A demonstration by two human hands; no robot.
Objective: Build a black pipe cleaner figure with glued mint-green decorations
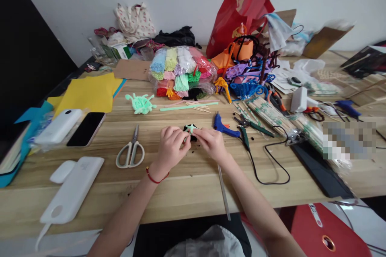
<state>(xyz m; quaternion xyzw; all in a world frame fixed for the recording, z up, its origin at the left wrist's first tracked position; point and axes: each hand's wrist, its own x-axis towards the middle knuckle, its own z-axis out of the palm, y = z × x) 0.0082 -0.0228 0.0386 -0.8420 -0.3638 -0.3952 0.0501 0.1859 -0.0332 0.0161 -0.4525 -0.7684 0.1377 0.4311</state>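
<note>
A small mint-green pipe cleaner shape, like a star or bow, is pinched between the fingertips of both my hands, above a small black object partly hidden behind them. My left hand is closed and wears a red cord bracelet at the wrist. My right hand is closed with its fingers pointing in from the right. To the right lies a blue glue gun, its black cable looping forward. White-handled scissors rest left of my hands. Farther back sits a tangle of mint-green pipe cleaners.
Behind lie a bag of colourful pipe cleaner bundles, thin wooden sticks and a red bag. Pliers and packaged sticks are at right. A phone and white power bank lie left; a clear glue stick lies near the front edge.
</note>
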